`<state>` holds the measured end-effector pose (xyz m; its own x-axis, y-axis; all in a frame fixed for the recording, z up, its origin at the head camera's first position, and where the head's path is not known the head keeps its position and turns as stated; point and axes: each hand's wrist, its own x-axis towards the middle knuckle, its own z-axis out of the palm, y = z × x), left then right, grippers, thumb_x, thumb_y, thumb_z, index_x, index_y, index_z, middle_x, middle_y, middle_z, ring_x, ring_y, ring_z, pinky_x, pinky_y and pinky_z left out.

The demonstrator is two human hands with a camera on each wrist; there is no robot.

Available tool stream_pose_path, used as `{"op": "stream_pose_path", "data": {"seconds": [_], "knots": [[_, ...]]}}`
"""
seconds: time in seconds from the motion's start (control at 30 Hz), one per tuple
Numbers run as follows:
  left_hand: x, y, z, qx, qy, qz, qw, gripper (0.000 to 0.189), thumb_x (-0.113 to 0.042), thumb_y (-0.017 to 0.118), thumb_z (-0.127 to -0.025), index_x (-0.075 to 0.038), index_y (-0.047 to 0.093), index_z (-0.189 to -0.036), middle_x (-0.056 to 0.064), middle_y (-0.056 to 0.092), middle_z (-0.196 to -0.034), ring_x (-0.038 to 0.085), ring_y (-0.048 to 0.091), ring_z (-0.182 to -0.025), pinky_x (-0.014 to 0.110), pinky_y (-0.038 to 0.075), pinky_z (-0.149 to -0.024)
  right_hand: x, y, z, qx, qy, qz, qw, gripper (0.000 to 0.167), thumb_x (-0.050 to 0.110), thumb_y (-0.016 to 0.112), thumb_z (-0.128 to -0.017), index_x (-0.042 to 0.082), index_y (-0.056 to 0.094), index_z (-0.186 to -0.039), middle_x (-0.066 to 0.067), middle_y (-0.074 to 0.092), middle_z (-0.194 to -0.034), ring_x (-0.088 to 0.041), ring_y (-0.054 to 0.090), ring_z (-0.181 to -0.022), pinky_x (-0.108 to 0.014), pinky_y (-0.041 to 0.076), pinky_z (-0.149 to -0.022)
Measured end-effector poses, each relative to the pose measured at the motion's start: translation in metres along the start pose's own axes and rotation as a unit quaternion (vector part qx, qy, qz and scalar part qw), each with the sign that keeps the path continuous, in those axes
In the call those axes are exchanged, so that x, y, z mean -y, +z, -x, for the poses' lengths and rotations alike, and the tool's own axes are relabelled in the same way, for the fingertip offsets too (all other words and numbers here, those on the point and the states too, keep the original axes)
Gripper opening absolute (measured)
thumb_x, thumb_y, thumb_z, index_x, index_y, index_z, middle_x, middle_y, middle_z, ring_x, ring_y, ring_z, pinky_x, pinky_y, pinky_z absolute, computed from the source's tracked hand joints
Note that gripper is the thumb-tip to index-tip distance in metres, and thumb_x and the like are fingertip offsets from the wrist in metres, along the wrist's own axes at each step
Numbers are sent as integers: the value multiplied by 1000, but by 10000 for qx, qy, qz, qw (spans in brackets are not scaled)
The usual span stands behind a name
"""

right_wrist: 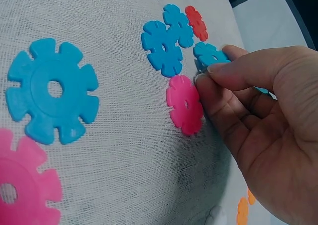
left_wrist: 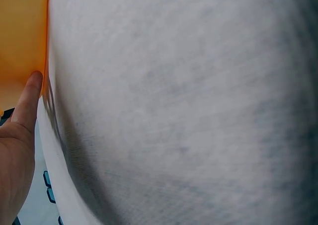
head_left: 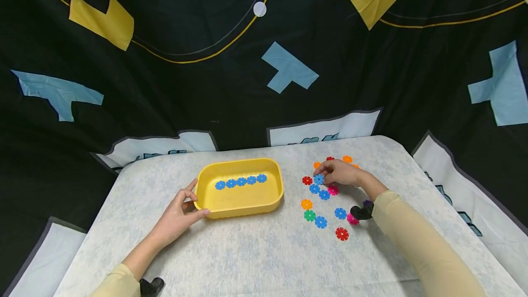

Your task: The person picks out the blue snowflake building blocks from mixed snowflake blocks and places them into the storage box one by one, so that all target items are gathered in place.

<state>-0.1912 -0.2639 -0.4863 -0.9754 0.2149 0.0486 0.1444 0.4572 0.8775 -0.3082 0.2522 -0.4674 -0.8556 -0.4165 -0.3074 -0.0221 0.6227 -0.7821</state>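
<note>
In the head view my left hand (head_left: 180, 208) rests against the left end of a yellow plastic tray (head_left: 210, 210). Its thumb lies straight along the outer wall, also visible beside the tray (left_wrist: 22, 41) in the left wrist view. A row of several blue notched discs (head_left: 241, 181) lies inside the tray. Over the loose pieces at the right, my right hand (head_left: 340, 172) pinches a blue notched disc (right_wrist: 210, 54) between thumb and fingertips. Just beneath those fingers lies a pink notched disc (right_wrist: 185, 106), with two more blue discs (right_wrist: 163, 47) close by.
Orange (head_left: 306, 204), green (head_left: 310, 215), red (head_left: 342, 233) and further blue discs (head_left: 321, 222) lie scattered right of the tray. A pale patterned cloth (head_left: 247, 255) covers the table. Behind it hangs a black curtain (head_left: 198, 100) with paper shapes.
</note>
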Motion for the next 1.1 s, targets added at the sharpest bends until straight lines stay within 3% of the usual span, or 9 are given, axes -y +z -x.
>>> {"op": "stream_pose_path", "data": {"seconds": [0.17, 0.4, 0.7, 0.83, 1.1], "knots": [[0, 0, 1, -2, 28, 54, 10000, 56, -36, 82, -89, -2, 43, -113, 0, 15, -170, 34, 60, -125, 18, 50, -93, -2, 0, 0, -81, 8, -190, 9998, 32, 4, 69, -93, 5, 67, -126, -14, 56, -109, -28, 50, -104, -34, 49, -83], [-1, 0, 4, -11, -39, 57, 10000, 56, -36, 82, -89, -5, 43, -112, 0, 15, -171, 34, 58, -128, 26, 51, -98, -6, 1, 2, -206, 86, -687, 9974, 35, 6, 73, -93, 5, 66, -127, -13, 56, -105, -26, 56, -95, -32, 54, -81], [0, 0, 2, 11, 2, 87, 10000, 57, -36, 82, -89, -3, 43, -113, 0, 15, -170, 34, 58, -128, 32, 51, -100, 4, -7, 8, -453, -184, -1582, 9862, 42, 1, 70, -95, -5, 57, -134, -14, 55, -106, -25, 61, -96, -36, 58, -90], [0, 0, 1, -15, 15, 66, 10000, 55, -37, 82, -88, -5, 43, -112, 0, 16, -170, 33, 59, -127, 29, 52, -98, 13, -9, 10, -519, -195, -1901, 9802, 48, 0, 71, -94, -6, 54, -138, -16, 53, -112, -25, 60, -98, -43, 54, -98], [2, -1, 0, -38, -43, 40, 10000, 55, -39, 83, -87, -7, 44, -111, 0, 16, -170, 33, 59, -126, 37, 52, -100, 33, -10, 8, -402, -112, -2352, 9711, 48, 0, 70, -95, -6, 51, -138, -14, 52, -109, -28, 63, -102, -53, 45, -107]]}}
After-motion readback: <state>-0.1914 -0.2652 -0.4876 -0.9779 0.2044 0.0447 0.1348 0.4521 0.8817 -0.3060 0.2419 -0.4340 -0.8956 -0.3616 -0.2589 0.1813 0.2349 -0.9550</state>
